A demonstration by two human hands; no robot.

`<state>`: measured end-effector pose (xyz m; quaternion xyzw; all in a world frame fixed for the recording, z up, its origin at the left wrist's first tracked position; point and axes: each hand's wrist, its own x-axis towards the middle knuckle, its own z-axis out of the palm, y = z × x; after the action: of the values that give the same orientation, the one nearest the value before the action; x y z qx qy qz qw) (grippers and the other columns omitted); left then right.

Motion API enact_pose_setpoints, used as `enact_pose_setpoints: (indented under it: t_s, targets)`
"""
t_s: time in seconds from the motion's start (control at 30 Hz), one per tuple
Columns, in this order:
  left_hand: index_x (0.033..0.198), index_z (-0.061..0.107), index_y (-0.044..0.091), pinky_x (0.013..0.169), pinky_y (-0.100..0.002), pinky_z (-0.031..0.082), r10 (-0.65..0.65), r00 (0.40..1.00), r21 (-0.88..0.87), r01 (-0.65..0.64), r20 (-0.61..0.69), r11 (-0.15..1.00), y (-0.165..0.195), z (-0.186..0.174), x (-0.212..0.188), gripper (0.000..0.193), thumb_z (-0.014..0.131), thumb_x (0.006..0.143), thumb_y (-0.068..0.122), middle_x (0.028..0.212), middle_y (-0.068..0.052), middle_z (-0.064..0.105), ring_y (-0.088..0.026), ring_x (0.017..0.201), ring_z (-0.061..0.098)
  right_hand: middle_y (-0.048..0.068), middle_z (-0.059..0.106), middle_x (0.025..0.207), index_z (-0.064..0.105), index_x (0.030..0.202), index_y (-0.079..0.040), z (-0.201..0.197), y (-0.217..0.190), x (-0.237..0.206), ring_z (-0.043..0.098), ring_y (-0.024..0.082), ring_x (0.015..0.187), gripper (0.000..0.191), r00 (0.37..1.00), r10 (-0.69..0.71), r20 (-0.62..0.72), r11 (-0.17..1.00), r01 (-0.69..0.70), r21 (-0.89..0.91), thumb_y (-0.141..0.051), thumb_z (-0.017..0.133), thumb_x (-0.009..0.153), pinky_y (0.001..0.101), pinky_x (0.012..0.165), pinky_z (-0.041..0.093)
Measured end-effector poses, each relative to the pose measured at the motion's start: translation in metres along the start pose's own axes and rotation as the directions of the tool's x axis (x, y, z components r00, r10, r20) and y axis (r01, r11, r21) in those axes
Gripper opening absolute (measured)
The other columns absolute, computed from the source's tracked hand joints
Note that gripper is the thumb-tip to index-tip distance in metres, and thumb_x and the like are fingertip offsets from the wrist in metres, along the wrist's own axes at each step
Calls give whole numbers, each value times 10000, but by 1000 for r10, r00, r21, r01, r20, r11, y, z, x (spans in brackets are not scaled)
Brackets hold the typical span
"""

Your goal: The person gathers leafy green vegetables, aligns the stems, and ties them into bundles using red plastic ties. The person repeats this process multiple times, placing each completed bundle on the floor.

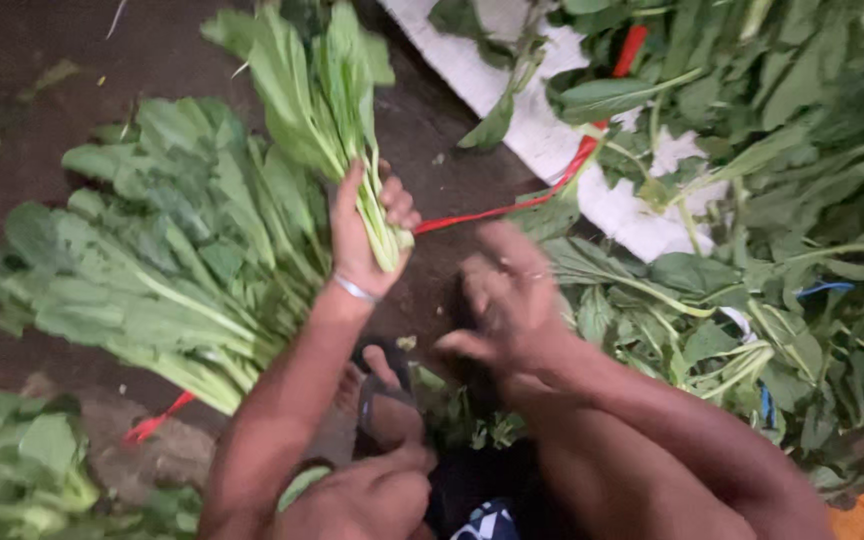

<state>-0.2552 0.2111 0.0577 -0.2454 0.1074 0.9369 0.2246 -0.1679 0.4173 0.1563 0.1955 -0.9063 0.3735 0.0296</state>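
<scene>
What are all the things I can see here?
held bunch of leafy greens: one, green, upright in the left hand
tied bundle of greens: one, green, lying on the ground at left
loose greens pile: many, green, at right
red string: one, red, across the white sheet
white sheet: one, white, under the right pile
dirt ground: brown, upper left
sandalled foot: one, bottom middle
bracelet: one, silver, left wrist
left hand: grips the stems
right hand: blurred, beside the loose greens

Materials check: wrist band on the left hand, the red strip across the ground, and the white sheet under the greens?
Wrist band: likely metal, pale and shiny. Red strip: probably plastic tie band, thin, flat, glossy. White sheet: unclear, maybe woven sack or plastic, matte.
</scene>
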Motion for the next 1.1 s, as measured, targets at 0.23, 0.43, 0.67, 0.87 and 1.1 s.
enact_pose_setpoints:
  t_s: [0.23,0.43,0.67,0.87,1.1]
  targets:
    - [1441,495,59,1059,-289,524,116,905,587,-359,409,726,-19,-9,-39,520,588,1022,354,1338,-29,614,-161,1235,615,147,450,1541,586,1391,-161,61,-7,81,429,359,1459,560,959,-263,-109,959,248,-136,-583,615,1025,565,1252,275]
    - [1342,570,66,850,-292,569,-71,997,116,74,-25,991,-4,-14,-36,388,516,1051,317,1203,-45,657,-172,1089,648,141,479,1522,599,1365,-179,49,3,88,453,349,1438,615,953,-300,-33,937,288,-197,-642,576,961,571,1237,267]
    - [1182,586,127,708,-285,548,109,986,137,-126,127,982,30,13,-6,205,638,993,186,882,9,575,-112,782,584,193,537,1437,538,1384,-73,9,89,167,532,406,1313,678,937,-10,-349,918,-130,-375,-318,878,852,539,1042,441]
    - [977,576,65,561,-284,532,94,985,458,-19,-141,889,31,16,11,154,655,986,197,779,-7,560,-129,643,580,286,336,1480,409,1510,-178,-72,218,240,591,464,1108,1034,838,344,-423,627,-541,-560,-416,985,685,532,769,568]
    - [946,586,88,514,-280,491,66,970,494,61,-236,867,23,4,14,174,679,953,234,761,1,559,-118,629,578,269,173,1654,591,1379,-151,-85,242,246,598,434,1226,616,799,514,-311,687,-601,-408,-215,892,846,439,958,590]
